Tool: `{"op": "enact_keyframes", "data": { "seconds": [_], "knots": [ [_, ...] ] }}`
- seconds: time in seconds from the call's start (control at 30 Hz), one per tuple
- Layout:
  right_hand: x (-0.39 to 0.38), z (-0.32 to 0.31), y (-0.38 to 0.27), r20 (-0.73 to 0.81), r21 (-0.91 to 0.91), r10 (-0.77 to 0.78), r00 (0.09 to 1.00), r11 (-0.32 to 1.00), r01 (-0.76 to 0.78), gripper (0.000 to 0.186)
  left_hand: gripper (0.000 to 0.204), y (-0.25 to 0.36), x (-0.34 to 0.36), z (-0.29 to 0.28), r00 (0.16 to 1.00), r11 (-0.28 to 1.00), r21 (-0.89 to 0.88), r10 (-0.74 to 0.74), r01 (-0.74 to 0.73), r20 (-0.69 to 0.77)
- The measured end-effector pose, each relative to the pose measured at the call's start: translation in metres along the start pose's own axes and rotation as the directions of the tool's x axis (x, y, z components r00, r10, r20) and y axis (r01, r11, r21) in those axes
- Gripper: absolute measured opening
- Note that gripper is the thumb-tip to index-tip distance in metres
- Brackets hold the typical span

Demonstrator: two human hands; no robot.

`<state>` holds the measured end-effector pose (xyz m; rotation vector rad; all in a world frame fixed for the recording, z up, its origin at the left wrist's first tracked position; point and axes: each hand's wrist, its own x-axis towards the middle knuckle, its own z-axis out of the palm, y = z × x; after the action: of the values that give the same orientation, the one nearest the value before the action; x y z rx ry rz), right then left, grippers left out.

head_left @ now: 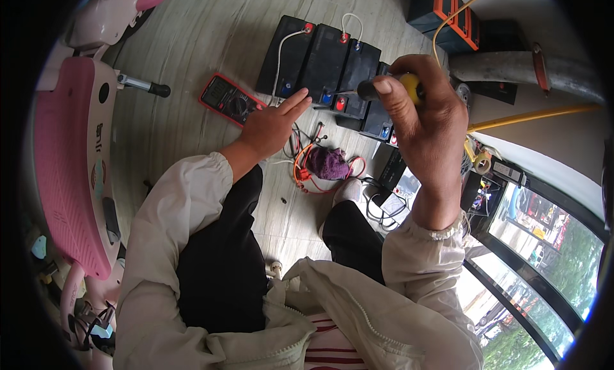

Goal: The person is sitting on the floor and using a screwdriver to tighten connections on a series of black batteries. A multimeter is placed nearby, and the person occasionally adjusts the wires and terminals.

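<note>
My right hand (432, 120) is closed round a screwdriver (368, 90) with a yellow and black handle. Its thin shaft points left, toward a blue terminal on a row of black batteries (293, 56). Beside the front of the leftmost battery is my left hand (272, 127), index and middle fingers stretched out; its thumb and other fingertips are partly hidden. A red multimeter (231, 100) lies on the floor against that hand. White wires (279, 63) run from red terminals on the battery tops.
A purple cloth (327, 163) lies among red and black leads (302, 168) before the batteries. At left stands a pink scooter (73, 165). Orange-edged black boxes (444, 18), a grey pipe (499, 69) and a yellow pole (531, 117) are at right.
</note>
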<state>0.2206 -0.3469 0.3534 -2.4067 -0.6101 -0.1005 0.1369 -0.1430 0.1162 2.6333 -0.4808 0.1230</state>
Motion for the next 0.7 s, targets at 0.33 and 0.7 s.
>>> {"op": "enact_keyframes", "data": {
  "seconds": [0.33,0.7],
  "knots": [
    [-0.0002,0.0011,-0.0024,-0.016,0.075,0.056,0.998,0.996,-0.055,0.024,0.061,0.0002,0.0013,-0.0008,1.0,1.0,0.008,0.01,-0.01,-0.02],
    [-0.0002,0.006,-0.0053,-0.044,0.241,0.037,0.998,0.97,-0.025,0.032,0.06,0.0006,0.0017,-0.0006,1.0,1.0,0.0,0.009,-0.009,-0.019]
  ]
}}
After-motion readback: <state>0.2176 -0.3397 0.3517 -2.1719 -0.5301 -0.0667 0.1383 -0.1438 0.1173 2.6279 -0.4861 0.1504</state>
